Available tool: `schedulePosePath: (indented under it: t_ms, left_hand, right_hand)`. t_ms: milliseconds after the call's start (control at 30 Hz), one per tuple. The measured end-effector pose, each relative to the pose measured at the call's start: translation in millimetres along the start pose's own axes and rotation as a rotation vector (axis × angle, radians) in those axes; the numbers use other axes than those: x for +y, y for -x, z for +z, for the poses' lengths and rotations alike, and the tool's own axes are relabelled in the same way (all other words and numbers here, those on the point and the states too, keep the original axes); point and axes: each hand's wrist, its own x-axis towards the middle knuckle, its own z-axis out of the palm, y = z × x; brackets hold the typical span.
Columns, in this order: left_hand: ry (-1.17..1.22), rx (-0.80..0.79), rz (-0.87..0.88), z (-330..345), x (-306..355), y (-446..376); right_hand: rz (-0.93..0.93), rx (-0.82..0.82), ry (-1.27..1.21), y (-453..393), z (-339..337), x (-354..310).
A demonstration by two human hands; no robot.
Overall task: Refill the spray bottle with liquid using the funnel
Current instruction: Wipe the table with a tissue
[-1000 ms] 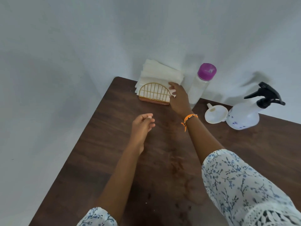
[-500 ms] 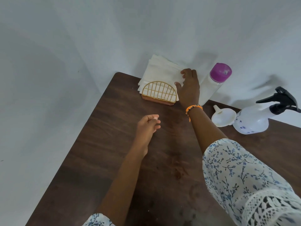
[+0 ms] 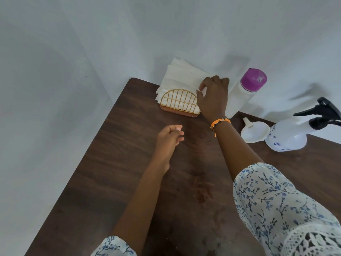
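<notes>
The spray bottle (image 3: 287,134) stands at the far right of the dark wooden tabletop (image 3: 120,163), a white rounded body with small blue marks and a black trigger head pointing left and running partly out of view at the right edge. Its head is on. Just to its left, touching or nearly touching its base, the white funnel (image 3: 255,131) lies on the tabletop with its wide mouth up toward the camera and its short spout angled up and left. Behind the funnel, against the wall, stands a tall translucent bottle (image 3: 239,97) with a purple cap (image 3: 254,79).

Left of that bottle, the right hand (image 3: 213,97) reaches to a stack of white napkins (image 3: 181,78) held upright in a gold wire holder (image 3: 178,102) on a reddish base. Its grip is closed on the napkins: thumb at the front near the holder's right end, fingers curled over the top right corner of the stack. An orange bracelet (image 3: 220,123) circles that wrist, and a white sleeve (image 3: 280,204) with blue floral print covers the upper arm.

The left hand (image 3: 169,139) hovers over the middle of the tabletop, well apart from the bottle and funnel, fingers loosely curled with the thumb near the fingertips; its grip has nothing in it.
</notes>
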Motion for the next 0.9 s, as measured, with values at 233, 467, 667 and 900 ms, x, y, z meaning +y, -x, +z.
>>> schedulePosePath:
  t_ms: [233, 467, 667, 900]
  left_hand:
    - [0.009, -0.009, -0.007, -0.7, 5.9, 4.5]
    - [0.033, 0.003, -0.001, -3.5, 9.4, 9.7]
    - [0.054, 0.021, 0.007, -8.8, 10.7, 23.5]
    - [0.208, 0.003, 0.051, -21.7, -7.3, 59.2]
  right_hand:
    - [0.003, 0.017, 0.016, -10.6, -11.0, -4.6]
    - [0.052, 0.145, -0.417, -12.4, -28.0, -22.4]
    - [0.084, 0.295, -0.685, -2.6, -63.4, -48.5]
    - [0.235, 0.13, -0.866, 76.3, -87.5, -65.8]
